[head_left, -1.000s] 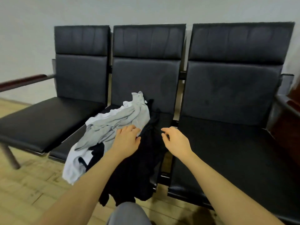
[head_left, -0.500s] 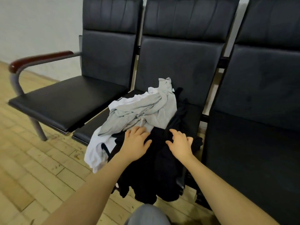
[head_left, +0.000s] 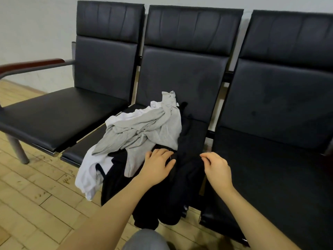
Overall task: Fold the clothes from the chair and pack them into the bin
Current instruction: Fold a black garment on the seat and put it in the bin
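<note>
1. Closest to the camera, a grey-clad knee (head_left: 146, 239) pokes into the bottom edge, with both bare forearms reaching forward above it.
2. Next, the left hand (head_left: 157, 164) lies palm-down on the black garment (head_left: 162, 192), fingers spread and fairly straight, the fingertips touching the dark cloth just below the hem of the grey garment (head_left: 144, 130). It grips nothing.
3. Level with it, the right hand (head_left: 217, 166) hovers at the right edge of the black garment, fingers loosely curled with thumb and forefinger close together; whether they pinch any cloth I cannot tell.
4. Beneath the hands, the black garment spreads over the front of the middle seat (head_left: 86, 147) and hangs down over its edge toward the wooden floor (head_left: 36, 195).
5. Left of it, a white garment (head_left: 90, 175) droops off the seat's front corner, partly under the grey one.
6. Further back, the grey garment is crumpled on top of the pile, rising against the backrest.
7. Beyond, the left seat (head_left: 54, 120) and right seat (head_left: 270, 159) of the black three-seat bench flank the pile, with a wood-topped armrest (head_left: 32, 64) at far left.
8. Behind everything stands a pale wall (head_left: 36, 24).
</note>
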`<state>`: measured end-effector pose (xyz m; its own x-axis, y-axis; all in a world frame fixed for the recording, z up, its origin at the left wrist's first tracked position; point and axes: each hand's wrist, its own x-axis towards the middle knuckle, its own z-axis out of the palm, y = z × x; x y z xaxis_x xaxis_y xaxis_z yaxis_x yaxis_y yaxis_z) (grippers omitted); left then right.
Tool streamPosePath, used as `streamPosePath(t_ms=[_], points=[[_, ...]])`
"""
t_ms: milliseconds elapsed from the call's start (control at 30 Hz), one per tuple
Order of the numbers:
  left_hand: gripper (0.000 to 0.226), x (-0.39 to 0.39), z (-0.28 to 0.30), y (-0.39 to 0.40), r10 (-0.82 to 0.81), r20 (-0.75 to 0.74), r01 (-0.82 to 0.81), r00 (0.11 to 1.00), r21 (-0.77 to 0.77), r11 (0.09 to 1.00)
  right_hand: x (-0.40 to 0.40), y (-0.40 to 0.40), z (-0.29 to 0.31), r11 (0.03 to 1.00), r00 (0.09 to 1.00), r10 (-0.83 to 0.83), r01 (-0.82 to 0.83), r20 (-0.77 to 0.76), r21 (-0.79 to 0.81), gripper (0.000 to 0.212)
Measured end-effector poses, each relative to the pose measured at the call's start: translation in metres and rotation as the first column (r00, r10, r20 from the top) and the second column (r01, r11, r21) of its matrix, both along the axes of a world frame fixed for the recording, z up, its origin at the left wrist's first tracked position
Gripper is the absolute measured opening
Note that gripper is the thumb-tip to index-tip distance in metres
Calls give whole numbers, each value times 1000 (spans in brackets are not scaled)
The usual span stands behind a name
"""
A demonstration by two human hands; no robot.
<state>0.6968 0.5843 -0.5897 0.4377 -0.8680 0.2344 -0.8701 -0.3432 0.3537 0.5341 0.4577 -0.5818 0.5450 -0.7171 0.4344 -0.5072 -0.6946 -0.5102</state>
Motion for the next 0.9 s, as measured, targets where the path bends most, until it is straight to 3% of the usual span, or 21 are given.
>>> streamPosePath(t_ms=[100,233,467,567,633,767,900], points=[[43,-14,-8,-10,-34,-81,34,996,9,999,-18,-4,-2,998,997,-68,68,-44,1,22],[46,-28,-8,-24,-27,-248,15,968,-51,999,-25,-12,-4,995,987,-59,46,147,90,22],[52,-35,-16,-57,-79,-221,87,972,25,996,-26,-20,-26,986,999,-22,13,47,166,23],[48,-37,-23,-59,-55,-415,-17,908,-168,986,-28,-20,-27,982,993,-21,-2,116,190,22],[43,-39,-21,-57,-48,-462,-79,886,-252,964,-32,-20,-22,980,989,-28,-2,145,200,23],[38,-43,8,-56,-71,-468,-116,881,-360,926,-41,-19,-1,985,975,-51,13,215,173,22],[38,-52,44,-57,-160,-349,12,923,-390,921,-59,-17,33,993,954,-70,37,293,116,22]])
